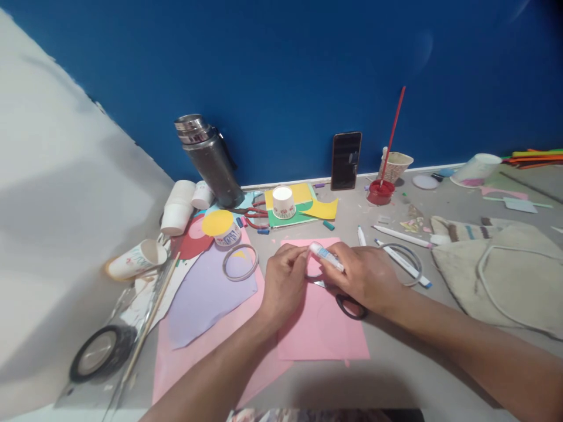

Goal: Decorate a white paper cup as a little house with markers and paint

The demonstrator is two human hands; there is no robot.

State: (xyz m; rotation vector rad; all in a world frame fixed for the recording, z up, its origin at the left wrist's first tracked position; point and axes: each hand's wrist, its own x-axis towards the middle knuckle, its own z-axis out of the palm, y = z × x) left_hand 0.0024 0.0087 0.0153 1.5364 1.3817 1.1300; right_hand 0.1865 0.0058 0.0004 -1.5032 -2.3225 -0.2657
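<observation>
Grey table [396, 375]: pink paper [323, 328], flask [211, 158], phone [346, 160], tape roll [100, 351], cloth bag [505, 275].

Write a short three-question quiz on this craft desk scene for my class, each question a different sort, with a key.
1. True or false: the right hand holds a white marker over the pink sheet.
2. What leans against the blue wall behind the red paint pot? A) a phone B) a book C) a mirror
3. Fill in: black-handled ______ lie under the right hand.

Key: 1 true; 2 A; 3 scissors. The left hand touches the marker's tip end.
</observation>
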